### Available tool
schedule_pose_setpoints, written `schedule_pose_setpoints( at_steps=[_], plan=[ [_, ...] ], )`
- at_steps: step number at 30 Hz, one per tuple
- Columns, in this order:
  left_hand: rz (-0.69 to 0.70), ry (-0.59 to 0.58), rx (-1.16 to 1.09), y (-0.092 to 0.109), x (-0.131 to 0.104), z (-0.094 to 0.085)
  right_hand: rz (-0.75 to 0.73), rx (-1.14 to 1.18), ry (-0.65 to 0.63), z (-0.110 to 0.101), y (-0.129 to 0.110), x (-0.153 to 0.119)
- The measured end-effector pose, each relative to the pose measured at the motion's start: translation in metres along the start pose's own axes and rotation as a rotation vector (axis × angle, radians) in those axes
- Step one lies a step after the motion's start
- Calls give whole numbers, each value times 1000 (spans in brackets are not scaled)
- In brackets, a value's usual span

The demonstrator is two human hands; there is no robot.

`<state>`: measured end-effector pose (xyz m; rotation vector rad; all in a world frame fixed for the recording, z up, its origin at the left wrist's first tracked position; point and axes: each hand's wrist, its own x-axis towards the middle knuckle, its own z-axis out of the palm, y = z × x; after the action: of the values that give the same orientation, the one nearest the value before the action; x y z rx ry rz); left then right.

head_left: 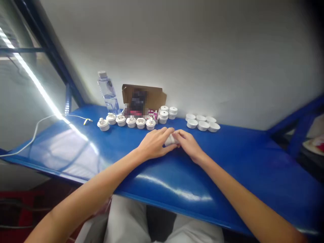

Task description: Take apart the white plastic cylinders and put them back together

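From my remote seat I take the cardboard box (pixel 155 96) as my landmark. In front of it and a little to its right, I have a small white piece (pixel 170 139) between both hands, above the blue table (pixel 240 148). The left hand's (pixel 158 143) fingers curl over it, thumb on the near side, pinching it. The right hand (pixel 190 145) pinches its right end with bent fingers; the hands hide much of the grip from me.

Six white round fittings (pixel 120 120) stand in a row, reaching from the box's front out to its left. Just right of the box I see white capped pieces (pixel 173 113) clustered together, and farther right, six white cups (pixel 203 126). A clear bottle (pixel 110 96) stands left of the box, a white cable (pixel 35 130) lying beyond it.
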<state>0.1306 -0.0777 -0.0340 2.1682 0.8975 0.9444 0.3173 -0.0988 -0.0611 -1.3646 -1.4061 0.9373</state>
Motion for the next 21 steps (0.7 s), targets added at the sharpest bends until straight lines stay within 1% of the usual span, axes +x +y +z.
schedule_pose_setpoints(
  at_steps=[2,4,7,9,11,12,13,14,15,17,19,20,21],
  plan=[
    [68,-34,94,-4,1,-4,113,268,-43,4,0,0],
    [131,-79,164,-6,1,-8,190,402,-62,6,-3,-1],
    [225,-164,168,-5,-2,-8,318,374,-126,3,-9,-3],
    [270,-194,138,-2,-3,-6,403,335,-191,-2,-11,-2],
    [255,-181,109,0,-4,-4,441,319,-255,-6,-11,-1],
    [228,-165,97,1,-4,-3,435,314,-262,-6,-10,-1],
    [194,-140,85,0,-4,-3,405,309,-243,-6,-10,0],
    [154,-103,66,-1,-3,-3,343,302,-203,-5,-9,0],
    [107,-58,31,-4,-2,-3,245,282,-155,-5,-9,0],
    [-16,30,-103,-10,1,-2,-55,174,-57,-4,-9,0],
    [-167,93,-275,-18,5,-3,-393,-44,-3,-7,-9,0],
    [-235,113,-348,-22,7,-4,-527,-166,16,-9,-8,1],
    [-288,132,-399,-25,9,-5,-619,-276,42,-11,-5,2]
  ],
)
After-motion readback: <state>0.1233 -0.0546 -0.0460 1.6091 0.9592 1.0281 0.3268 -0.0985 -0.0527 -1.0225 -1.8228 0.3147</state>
